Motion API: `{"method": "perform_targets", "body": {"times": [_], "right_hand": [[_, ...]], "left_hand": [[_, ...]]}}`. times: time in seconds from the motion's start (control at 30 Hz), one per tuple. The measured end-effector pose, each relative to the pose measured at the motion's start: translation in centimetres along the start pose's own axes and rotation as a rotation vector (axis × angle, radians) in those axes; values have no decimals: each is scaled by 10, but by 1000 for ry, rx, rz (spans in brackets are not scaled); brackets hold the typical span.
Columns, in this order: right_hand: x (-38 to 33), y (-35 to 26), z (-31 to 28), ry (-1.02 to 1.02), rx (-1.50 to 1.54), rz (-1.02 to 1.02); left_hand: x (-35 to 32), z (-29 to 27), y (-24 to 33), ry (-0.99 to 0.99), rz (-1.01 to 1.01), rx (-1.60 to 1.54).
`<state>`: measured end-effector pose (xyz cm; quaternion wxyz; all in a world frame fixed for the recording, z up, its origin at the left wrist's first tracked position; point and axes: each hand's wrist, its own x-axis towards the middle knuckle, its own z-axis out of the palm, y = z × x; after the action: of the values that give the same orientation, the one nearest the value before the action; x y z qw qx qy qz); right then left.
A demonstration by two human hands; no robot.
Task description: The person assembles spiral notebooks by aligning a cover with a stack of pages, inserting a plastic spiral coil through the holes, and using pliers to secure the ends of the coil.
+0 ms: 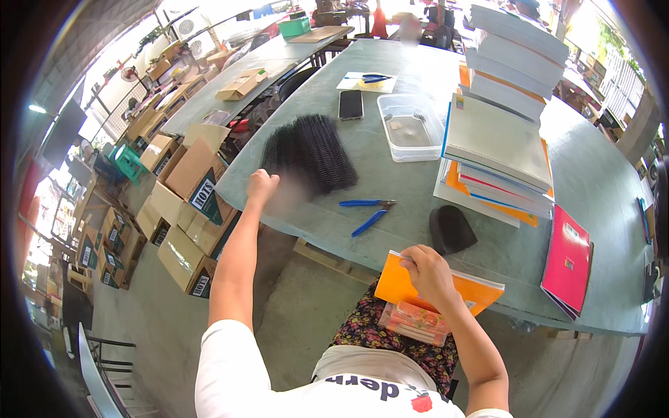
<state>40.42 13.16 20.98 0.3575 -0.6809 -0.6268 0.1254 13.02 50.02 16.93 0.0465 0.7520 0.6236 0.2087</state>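
Note:
My left hand [263,187] is closed at the near left corner of a pile of black spiral binding coils [313,153]. Whatever its fingers pinch is too small to make out. Above my lap, my right hand [428,275] grips the upper edge of an orange book [394,281], which is tilted with its white page edges up. Under the book, a pink and orange plastic-wrapped packet [417,326] rests on my lap. Blue-handled pliers [373,212] lie spread on the table between my hands. Beyond my right hand sits a dark rounded block [449,230].
A tall stack of books [498,136] stands on the right of the green table [300,223], with a red spiral notebook [568,261] beside it. Farther back are a clear plastic tub [411,152], a phone [351,104] and another pair of pliers [376,78]. Cardboard boxes [185,261] crowd the left floor.

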Motion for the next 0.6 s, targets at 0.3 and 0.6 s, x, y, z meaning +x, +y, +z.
{"method": "perform_targets", "body": {"times": [0.3, 0.6], "right_hand": [[1, 2, 2, -22, 26, 60], [2, 1, -6, -87, 11, 138]], "left_hand": [[-2, -37, 24, 644, 280, -158], [-108, -152, 92, 151, 226, -1143]]}}
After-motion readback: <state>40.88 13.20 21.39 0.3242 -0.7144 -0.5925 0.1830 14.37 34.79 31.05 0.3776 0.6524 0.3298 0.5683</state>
